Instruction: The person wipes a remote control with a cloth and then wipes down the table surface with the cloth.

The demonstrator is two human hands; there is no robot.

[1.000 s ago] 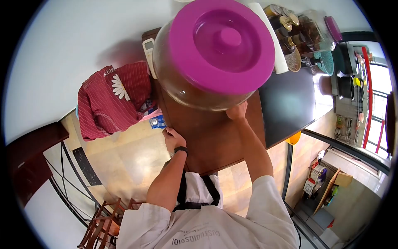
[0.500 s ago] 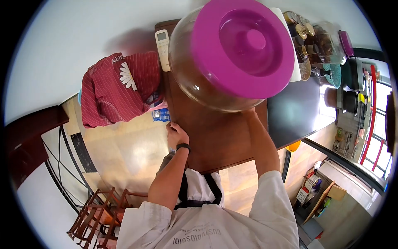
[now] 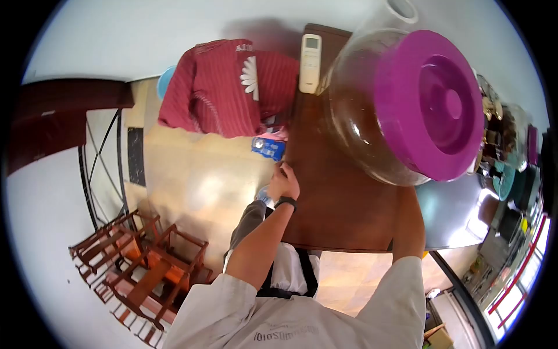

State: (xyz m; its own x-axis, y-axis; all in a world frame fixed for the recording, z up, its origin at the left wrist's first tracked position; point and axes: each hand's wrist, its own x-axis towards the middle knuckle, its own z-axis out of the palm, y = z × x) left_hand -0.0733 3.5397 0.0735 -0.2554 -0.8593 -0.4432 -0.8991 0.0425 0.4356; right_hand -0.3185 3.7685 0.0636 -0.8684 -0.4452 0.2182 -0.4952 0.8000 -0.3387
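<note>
A big clear glass jar (image 3: 360,110) with a purple lid (image 3: 427,104) stands at the right of the brown wooden table (image 3: 343,203). My right forearm (image 3: 410,218) reaches up to the jar's near side, where the jar hides my right hand and its fingers. At the table's left edge is my left hand (image 3: 283,181), a dark band on its wrist. Its fingers are curled in, and what they hold, if anything, does not show. Just beyond it lies a blue packet (image 3: 269,148), below a red striped cloth (image 3: 226,90) with a white flower.
A white remote control (image 3: 310,63) lies on the table's far left part. Stacked wooden stools (image 3: 151,267) stand on the floor at lower left. To the right are a dark glossy tabletop (image 3: 453,212), a turquoise basket (image 3: 503,179) and several jars.
The view has swung to the right, so the jar, cloth and remote sit differently in it. My left hand stays by the table's left edge, and my right arm still reaches toward the jar.
</note>
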